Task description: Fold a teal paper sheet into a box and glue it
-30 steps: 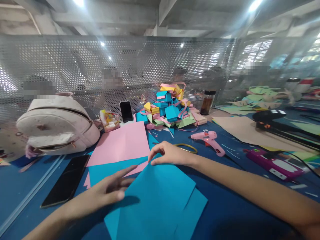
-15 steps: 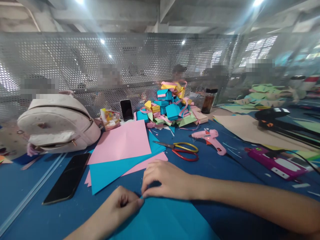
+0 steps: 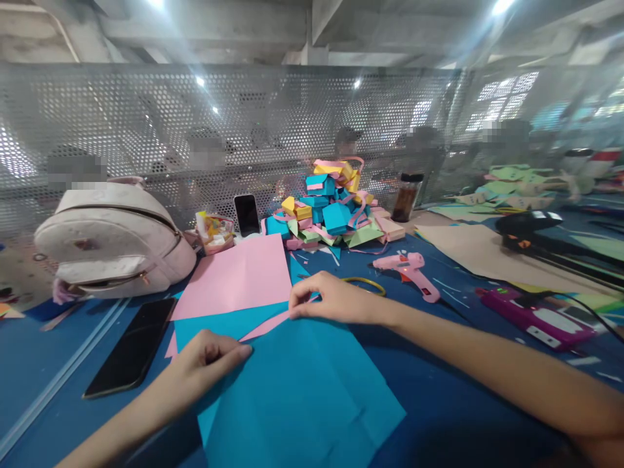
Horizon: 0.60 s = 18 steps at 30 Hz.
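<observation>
A creased blue sheet of paper is held up in front of me by its far edge. My left hand pinches that edge at the left, thumb on top. Farther right along the same edge, my right hand grips the paper with thumb and fingers together. Behind it lie a pink sheet of paper and more blue and pink sheets. The scissors are mostly covered by my right hand; part of the yellow handle shows.
A black phone and a white backpack are at the left. Folded paper boxes are heaped at the back. To the right lie a pink glue gun, a purple power strip and a black stapler. A jar stands near the perforated screen.
My hands have moved apart along the paper's edge, the right one up and rightward, the left one leftward. The blue sheet is raised and more of it shows. The scissors are now largely hidden.
</observation>
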Tool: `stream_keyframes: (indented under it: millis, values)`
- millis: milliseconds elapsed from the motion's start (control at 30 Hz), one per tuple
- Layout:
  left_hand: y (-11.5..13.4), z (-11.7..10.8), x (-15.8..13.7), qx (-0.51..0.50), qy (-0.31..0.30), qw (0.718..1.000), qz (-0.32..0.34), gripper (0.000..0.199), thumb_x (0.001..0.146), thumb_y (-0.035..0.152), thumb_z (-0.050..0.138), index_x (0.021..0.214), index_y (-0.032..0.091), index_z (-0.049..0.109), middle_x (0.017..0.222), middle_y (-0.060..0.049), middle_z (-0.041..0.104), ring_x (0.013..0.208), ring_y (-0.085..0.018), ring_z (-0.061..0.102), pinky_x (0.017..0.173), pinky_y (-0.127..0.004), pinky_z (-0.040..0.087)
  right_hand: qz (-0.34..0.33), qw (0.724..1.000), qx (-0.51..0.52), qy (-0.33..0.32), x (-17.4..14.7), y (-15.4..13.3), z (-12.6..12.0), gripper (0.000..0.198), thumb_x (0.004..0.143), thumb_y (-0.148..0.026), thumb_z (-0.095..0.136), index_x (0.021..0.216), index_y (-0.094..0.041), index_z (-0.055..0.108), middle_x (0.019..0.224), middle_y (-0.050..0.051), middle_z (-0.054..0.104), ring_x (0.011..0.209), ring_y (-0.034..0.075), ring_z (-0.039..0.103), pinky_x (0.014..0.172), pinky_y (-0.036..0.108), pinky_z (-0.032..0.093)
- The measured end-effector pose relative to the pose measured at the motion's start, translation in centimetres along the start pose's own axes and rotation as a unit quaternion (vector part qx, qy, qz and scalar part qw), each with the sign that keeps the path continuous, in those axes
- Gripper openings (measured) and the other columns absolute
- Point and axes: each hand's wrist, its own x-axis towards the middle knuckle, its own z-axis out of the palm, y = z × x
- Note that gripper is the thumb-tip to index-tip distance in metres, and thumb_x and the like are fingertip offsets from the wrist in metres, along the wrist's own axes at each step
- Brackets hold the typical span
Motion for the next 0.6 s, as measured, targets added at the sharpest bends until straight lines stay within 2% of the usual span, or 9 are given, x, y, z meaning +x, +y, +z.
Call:
stream_keyframes:
  millis: [200, 333, 600]
  values:
    - [-0.5, -1.3, 0.3, 0.022, 0.055, 0.998, 0.014, 0.051, 0.090, 0.058, 0.045, 0.058, 0.022, 0.027, 0.060, 0.007, 0.020, 0.056, -0.011, 0.018, 0.051, -0.026, 0.018, 0.006, 0.999, -0.021, 0.030, 0.6, 1.7, -2.2, 0.017, 0.085, -0.031, 0.065, 0.077, -0.016, 0.069, 0.078, 0.002, 0.068, 0.075, 0.016, 0.059, 0.069, 0.026, 0.041]
    - [-0.6, -1.7, 0.6, 0.022, 0.070, 0.997, 0.012, 0.050, 0.088, 0.058, 0.046, 0.057, 0.021, 0.034, 0.058, 0.006, 0.027, 0.055, -0.011, 0.028, 0.051, -0.023, 0.027, 0.014, 0.998, -0.032, 0.058, 0.7, 3.0, -3.3, 0.019, 0.086, -0.032, 0.064, 0.078, -0.015, 0.068, 0.081, 0.003, 0.068, 0.078, 0.017, 0.059, 0.072, 0.028, 0.042]
    - [-1.0, -2.4, 0.8, 0.027, 0.108, 0.994, 0.018, 0.047, 0.087, 0.055, 0.051, 0.057, 0.019, 0.045, 0.058, 0.004, 0.035, 0.055, -0.012, 0.039, 0.054, -0.022, 0.037, 0.022, 0.987, -0.058, 0.147, 0.8, 5.4, -5.2, 0.019, 0.086, -0.030, 0.059, 0.074, -0.016, 0.064, 0.072, 0.003, 0.065, 0.070, 0.017, 0.060, 0.069, 0.031, 0.045]
